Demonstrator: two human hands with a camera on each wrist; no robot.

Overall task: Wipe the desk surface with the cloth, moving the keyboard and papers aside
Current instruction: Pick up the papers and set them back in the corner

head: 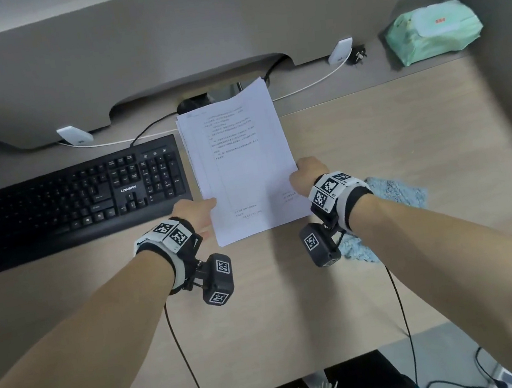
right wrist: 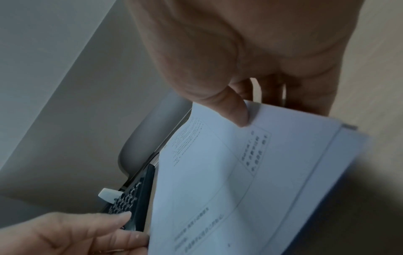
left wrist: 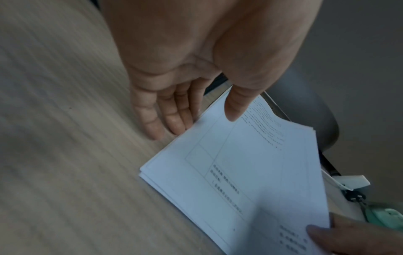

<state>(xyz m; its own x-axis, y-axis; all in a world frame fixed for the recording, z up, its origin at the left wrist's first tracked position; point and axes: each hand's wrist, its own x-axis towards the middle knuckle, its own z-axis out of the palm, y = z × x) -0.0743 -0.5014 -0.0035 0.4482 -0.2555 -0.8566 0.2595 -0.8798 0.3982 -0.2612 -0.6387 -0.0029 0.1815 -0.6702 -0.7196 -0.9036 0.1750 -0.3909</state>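
I had both hands on the papers [head: 241,166], a printed stack at desk [head: 406,146] centre, roughly 12 o'clock from me. Right hand [head: 307,173] pinched the stack's right edge: thumb [right wrist: 235,110] on top of the sheet, fingers curled underneath, and in the right wrist view that side was lifted off the wood. Left hand [head: 195,214] was at the stack's left edge, at 10 o'clock from the near corner; in the left wrist view its fingers [left wrist: 165,112] lay straight, tips at the paper edge on the desk, thumb over the top sheet, not clearly clamped. The hands were apart, one on each side of the stack. Keyboard [head: 75,202], black, sat just beside the papers at 9 o'clock, its right end close to the stack's left edge. Cloth [head: 393,194], light blue and crumpled, lay on the desk at 3 to 4 o'clock under my right wrist, untouched by either hand. A green wipes pack [head: 432,32] sat at 1 o'clock by the partition [head: 161,42]. A white cable [head: 308,84] ran along the back edge.
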